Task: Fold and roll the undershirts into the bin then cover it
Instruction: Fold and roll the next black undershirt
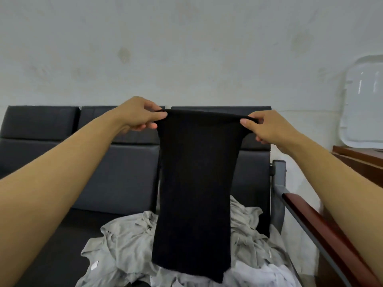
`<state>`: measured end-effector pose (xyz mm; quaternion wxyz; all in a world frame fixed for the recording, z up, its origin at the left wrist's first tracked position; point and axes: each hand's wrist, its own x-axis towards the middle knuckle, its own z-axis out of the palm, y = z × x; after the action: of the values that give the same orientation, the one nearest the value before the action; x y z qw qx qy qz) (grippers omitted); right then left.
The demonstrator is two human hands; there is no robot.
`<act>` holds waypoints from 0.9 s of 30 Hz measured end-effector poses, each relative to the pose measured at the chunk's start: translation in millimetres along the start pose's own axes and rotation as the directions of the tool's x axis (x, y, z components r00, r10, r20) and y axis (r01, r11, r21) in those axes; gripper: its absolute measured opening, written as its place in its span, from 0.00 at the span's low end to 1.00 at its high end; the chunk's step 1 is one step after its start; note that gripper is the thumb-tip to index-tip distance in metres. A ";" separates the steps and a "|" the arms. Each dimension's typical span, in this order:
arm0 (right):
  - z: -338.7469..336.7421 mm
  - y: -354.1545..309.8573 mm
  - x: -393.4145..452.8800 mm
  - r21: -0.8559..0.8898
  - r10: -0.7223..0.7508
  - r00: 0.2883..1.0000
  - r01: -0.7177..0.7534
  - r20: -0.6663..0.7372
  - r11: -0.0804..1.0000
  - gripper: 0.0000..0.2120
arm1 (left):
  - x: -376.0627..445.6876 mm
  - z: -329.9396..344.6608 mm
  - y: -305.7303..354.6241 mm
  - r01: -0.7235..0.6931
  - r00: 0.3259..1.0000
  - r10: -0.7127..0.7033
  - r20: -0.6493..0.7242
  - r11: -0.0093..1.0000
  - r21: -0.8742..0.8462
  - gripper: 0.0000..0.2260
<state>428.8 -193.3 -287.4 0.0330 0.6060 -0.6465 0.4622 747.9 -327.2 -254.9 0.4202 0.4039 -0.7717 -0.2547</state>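
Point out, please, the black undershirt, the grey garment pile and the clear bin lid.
black undershirt (194, 193): head view, middle of the hanging cloth.
grey garment pile (126, 245): head view, left part.
clear bin lid (364, 104): head view, flat face.

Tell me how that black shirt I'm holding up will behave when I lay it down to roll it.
Probably floppy: the black shirt hangs limp from the left hand and right hand. Likely light, since fingertip pinches carry it. It may bunch like the grey shirts below.

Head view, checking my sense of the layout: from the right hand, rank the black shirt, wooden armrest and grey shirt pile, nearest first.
1. Black shirt, pinched by the right hand.
2. Wooden armrest, below, right side.
3. Grey shirt pile, lowest, on the seat.
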 end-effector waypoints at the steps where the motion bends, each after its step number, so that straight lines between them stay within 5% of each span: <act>1: -8.6 -5.0 9.6 0.069 0.019 1.000 -0.018 -0.021 0.997 0.09 | 7.7 -5.5 10.1 -0.033 0.999 0.033 -0.039 0.999 -0.013 0.11; 6: -48.4 -38.3 30.4 0.244 -0.014 0.994 0.041 -0.111 0.969 0.10 | 23.1 -22.6 47.5 -0.177 0.974 0.158 -0.165 0.979 -0.105 0.12; 11: -48.1 -29.5 -15.8 0.367 0.063 0.998 -0.054 -0.013 0.929 0.11 | -29.3 6.6 36.7 -0.164 0.985 0.157 -0.074 0.981 -0.102 0.10; 16: -1.9 35.3 -130.1 0.425 0.214 0.947 -0.299 0.238 0.854 0.11 | -129.9 74.0 -48.5 0.023 0.980 0.001 0.198 0.993 -0.118 0.08; 20: 32.6 83.8 -233.9 0.336 0.329 0.832 -0.497 0.448 0.800 0.12 | -217.7 128.0 -117.6 0.253 0.890 -0.188 0.416 0.961 -0.107 0.09; 27: 49.5 124.5 -303.8 0.247 0.410 0.717 -0.620 0.564 0.745 0.18 | -282.5 163.4 -172.2 0.375 0.804 -0.279 0.525 0.923 -0.084 0.08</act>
<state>433.0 -16.2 -568.2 -0.3906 0.4817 -0.6647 0.4166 769.4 -175.5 -590.7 0.1892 0.4100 -0.7457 -0.4899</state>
